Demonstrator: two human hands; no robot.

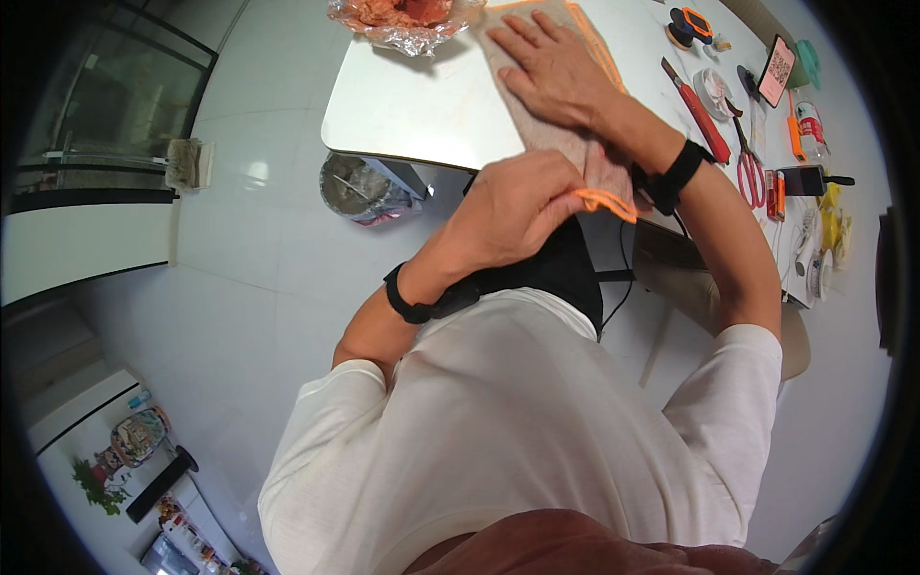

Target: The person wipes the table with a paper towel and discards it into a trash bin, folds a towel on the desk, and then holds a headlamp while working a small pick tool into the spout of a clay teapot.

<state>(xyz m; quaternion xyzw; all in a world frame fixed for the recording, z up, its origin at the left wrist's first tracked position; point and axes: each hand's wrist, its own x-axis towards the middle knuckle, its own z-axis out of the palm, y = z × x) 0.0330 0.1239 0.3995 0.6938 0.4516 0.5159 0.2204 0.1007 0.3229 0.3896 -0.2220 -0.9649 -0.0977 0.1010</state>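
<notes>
A beige cloth (548, 136) with orange edging lies on the white table and hangs over its near edge. My right hand (551, 69) rests flat on the cloth with its fingers stretched out. At the table's near edge my left hand (522, 206) is closed on the cloth's orange-trimmed end, thumb on top, pulling that end up into folds. The fingers under the left hand are hidden. Left of the cloth, a reddish-orange crumpled mass in clear plastic wrap (410, 46) sits at the back of the table, cut off by the picture's upper rim.
On the right of the table (422, 115) lie a red utility knife (698, 110), red-handled scissors (750, 184), a white roll (712, 91), a phone (776, 71) and a bottle (811, 129). A lined bin (356, 187) stands on the floor under the table's left corner.
</notes>
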